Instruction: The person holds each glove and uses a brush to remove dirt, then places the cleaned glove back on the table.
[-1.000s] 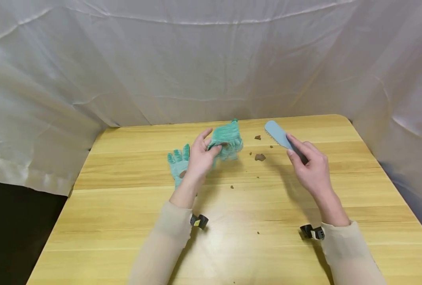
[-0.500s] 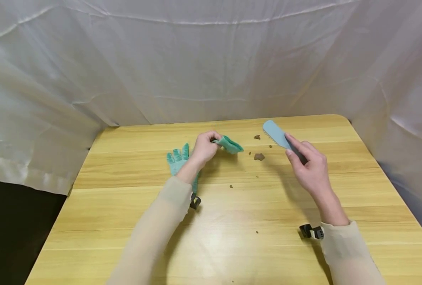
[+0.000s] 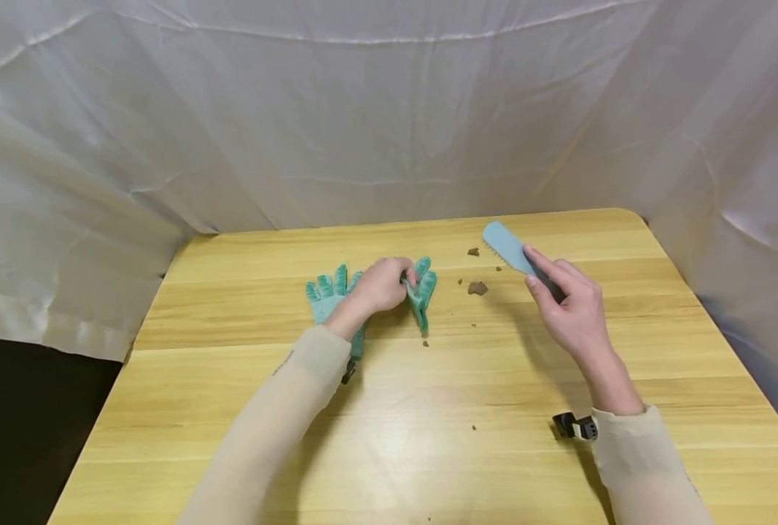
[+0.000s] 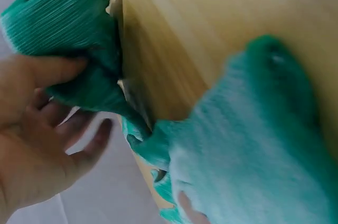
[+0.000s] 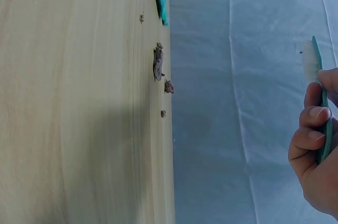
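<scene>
Green glove (image 3: 426,290) is hanging from the left grip (image 3: 382,286) over the far middle of the tabletop (image 3: 507,467); whether its lower end is touching the surface cannot be told. The left grip is pinching the ribbed fabric with the thumb, and the fabric is bunching there. Caution: such a narrow hold on loose knit could be letting the glove slip or twist. The right grip (image 3: 572,302) is clasping the brush (image 3: 505,246) by its handle, right of the glove and well apart from it. With the glove so poorly supported, bristle contact could be snagging or dragging it. Brown fragments (image 3: 477,289) are lying between glove and brush; a low sweep could be scattering them or pressing them into the knit. The second glove (image 3: 325,306) is lying at left, partly hidden by the left wrist; a lowered wrist could be shifting it.
</scene>
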The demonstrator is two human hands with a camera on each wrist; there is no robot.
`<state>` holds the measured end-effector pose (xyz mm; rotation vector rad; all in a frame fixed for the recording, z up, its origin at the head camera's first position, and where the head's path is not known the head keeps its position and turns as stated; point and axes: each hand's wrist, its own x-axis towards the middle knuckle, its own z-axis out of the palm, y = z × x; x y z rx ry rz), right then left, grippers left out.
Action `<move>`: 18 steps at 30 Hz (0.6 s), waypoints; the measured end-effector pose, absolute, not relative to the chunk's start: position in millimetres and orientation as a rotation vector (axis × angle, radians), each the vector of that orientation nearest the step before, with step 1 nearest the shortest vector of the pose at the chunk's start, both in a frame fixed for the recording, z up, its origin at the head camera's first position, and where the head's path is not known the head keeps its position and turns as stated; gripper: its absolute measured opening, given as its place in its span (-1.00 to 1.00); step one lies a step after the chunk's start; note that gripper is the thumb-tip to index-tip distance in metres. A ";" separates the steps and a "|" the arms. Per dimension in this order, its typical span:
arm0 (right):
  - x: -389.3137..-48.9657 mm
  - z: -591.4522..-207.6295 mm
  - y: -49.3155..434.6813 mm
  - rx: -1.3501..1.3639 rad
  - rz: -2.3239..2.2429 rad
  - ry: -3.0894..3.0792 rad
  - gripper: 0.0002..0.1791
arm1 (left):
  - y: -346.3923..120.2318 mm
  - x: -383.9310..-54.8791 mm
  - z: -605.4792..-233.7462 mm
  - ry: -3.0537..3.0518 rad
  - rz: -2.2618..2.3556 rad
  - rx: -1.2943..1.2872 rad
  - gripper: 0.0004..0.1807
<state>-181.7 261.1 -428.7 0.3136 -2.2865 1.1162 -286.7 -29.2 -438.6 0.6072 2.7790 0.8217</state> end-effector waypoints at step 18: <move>-181.4 -428.0 260.9 0.319 1.109 -2.295 -0.49 | -30.2 -287.9 -441.9 2.895 0.276 0.652 -0.74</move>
